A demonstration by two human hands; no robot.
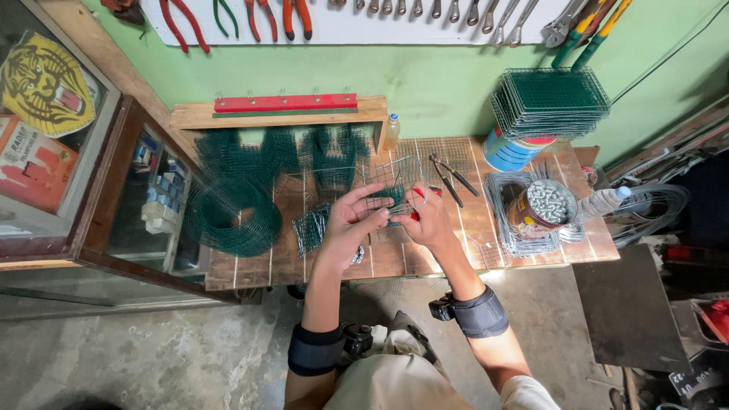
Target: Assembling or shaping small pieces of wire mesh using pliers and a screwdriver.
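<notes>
Holding a small green wire mesh piece (389,199) above the wooden workbench (471,228), both hands meet near the middle of the bench. Left hand (351,216) has fingers curled on the mesh edge; right hand (427,216) is closed on a red-handled tool (418,205) (prob. pliers, mostly hidden) w/ its tip at the mesh. I judge the mesh light and springy but w/ sharp cut ends, so better to grip on the flat edge wires, not the tips. Bench is rough planks, crowded: roll of green mesh (228,205) at left, black pliers (449,176), can of metal clips (548,203), stack of mesh panels (548,100). Green wall w/ hanging tools (288,15), concrete floor (152,357).
</notes>
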